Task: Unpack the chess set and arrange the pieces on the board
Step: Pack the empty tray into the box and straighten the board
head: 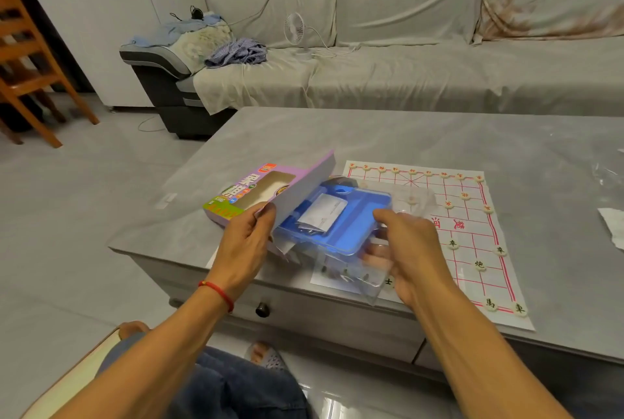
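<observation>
The blue tray (341, 219) sits half out of the purple box (256, 196), above the near left part of the grey table (371, 135). A clear plastic cover (358, 270) wraps the tray's near end and hangs down past the table edge. A folded white paper slip (324, 212) lies inside the tray.

The left hand (244, 243) grips the box at its open end, thumb on top by the raised flap, fingers curled underneath. A red string is tied round that wrist. The right hand (413, 250) holds the tray's right near corner, thumb laid along the top rim, fingers curled beneath; they show blurred through the plastic, so how tightly they close is hard to say.

Just right of the tray, partly under it, the paper board (472, 233) with red lines lies flat on the table. Round pale pieces (479, 265) stand on it: a row along the far edge, a few behind that, and several scattered on the near half.

Beyond the table stands a grey sofa (405, 74) with a small white fan (295, 28) and a heap of clothes (236, 52). A wooden chair (30, 64) is at far left.
</observation>
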Demonstrator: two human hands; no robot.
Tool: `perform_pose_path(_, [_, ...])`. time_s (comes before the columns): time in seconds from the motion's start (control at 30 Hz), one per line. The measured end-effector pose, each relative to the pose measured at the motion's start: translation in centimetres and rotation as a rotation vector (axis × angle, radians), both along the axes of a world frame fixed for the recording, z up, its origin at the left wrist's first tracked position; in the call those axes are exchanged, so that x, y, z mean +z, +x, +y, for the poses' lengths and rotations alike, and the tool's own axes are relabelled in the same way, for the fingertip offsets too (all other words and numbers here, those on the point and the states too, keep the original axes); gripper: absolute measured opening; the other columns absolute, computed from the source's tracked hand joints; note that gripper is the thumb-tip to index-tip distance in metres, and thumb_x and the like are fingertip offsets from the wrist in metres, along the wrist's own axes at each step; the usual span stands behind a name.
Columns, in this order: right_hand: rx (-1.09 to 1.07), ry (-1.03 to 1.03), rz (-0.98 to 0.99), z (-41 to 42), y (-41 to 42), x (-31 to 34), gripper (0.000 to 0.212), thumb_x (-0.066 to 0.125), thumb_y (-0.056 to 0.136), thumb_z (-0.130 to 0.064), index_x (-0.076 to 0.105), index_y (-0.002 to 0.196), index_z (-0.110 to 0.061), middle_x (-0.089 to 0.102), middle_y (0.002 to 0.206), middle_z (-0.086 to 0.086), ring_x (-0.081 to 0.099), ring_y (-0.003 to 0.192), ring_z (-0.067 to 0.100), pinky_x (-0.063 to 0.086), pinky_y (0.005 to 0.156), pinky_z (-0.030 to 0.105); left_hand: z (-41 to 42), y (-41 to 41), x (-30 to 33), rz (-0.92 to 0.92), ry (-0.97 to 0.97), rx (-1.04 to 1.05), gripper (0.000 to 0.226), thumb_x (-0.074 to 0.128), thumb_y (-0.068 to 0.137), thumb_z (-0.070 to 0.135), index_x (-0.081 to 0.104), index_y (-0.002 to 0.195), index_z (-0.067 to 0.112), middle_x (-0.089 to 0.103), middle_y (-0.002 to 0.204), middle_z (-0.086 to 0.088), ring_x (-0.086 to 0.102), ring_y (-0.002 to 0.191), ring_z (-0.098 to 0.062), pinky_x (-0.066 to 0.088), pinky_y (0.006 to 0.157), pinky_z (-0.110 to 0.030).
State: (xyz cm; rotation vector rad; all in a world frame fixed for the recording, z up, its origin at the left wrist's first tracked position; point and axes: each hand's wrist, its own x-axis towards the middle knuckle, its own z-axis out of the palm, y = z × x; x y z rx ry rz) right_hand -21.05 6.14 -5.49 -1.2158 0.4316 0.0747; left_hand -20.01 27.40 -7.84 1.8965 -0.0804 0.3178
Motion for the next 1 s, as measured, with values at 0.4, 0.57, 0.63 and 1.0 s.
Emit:
perform_pose_path(0.4, [0.42, -0.077, -0.04, 1.7, 0.8, -1.2, 0.028, 0.058, 0.1, -0.025, 0.06, 0.12, -0.005, 0.069, 0.111, 0.017, 0.072, 0.091, 0.03, 0.062, 0.072, 0.038, 0.5, -0.8, 1.3, -0.025, -0.093, -0.039, 0.025, 0.042, 0.104, 0.021, 0.064, 0.108, 0.031, 0.071, 0.093, 0.016, 0.064, 0.085, 0.008, 0.048, 0.071, -0.009])
perform_pose_path(0.57, [0.351, -0.389, 0.024, 3.7, 2.0, -1.6, 0.065, 0.071, 0.086, -0.049, 0.051, 0.127, -0.003, 0.071, 0.09, 0.016, 0.067, 0.06, 0.021, 0.063, 0.066, 0.04, 0.7, -1.1, 1.6, -0.012, -0.141, -0.076, 0.025, 0.042, 0.103, 0.018, 0.066, 0.109, 0.022, 0.071, 0.086, 0.023, 0.064, 0.083, 0.007, 0.048, 0.071, -0.009])
perform_pose_path(0.63, [0.303, -0.436, 0.033, 4.1, 2.5, -1.4, 0.094, 0.076, 0.077, -0.058, 0.025, 0.145, -0.018, 0.069, 0.099, 0.013, 0.068, 0.062, 0.017, 0.062, 0.064, 0.033, 1.3, -1.0, 2.0, -0.014, -0.171, -0.065, 0.026, 0.043, 0.102, 0.017, 0.067, 0.109, 0.011, 0.072, 0.082, 0.019, 0.066, 0.082, 0.004, 0.048, 0.073, -0.01])
perform_pose_path(1.0, [0.109, -0.478, -0.436, 5.0, 4.8, -0.8, 0.046, 0.061, 0.093, -0.048, 0.053, 0.136, -0.032, 0.059, 0.125, -0.012, 0.061, 0.111, 0.014, 0.059, 0.089, 0.042, 3.4, 0.3, 4.2, -0.037, -0.423, 0.062, 0.022, 0.047, 0.1, 0.025, 0.068, 0.103, 0.019, 0.075, 0.095, 0.004, 0.07, 0.095, -0.016, 0.057, 0.088, -0.03])
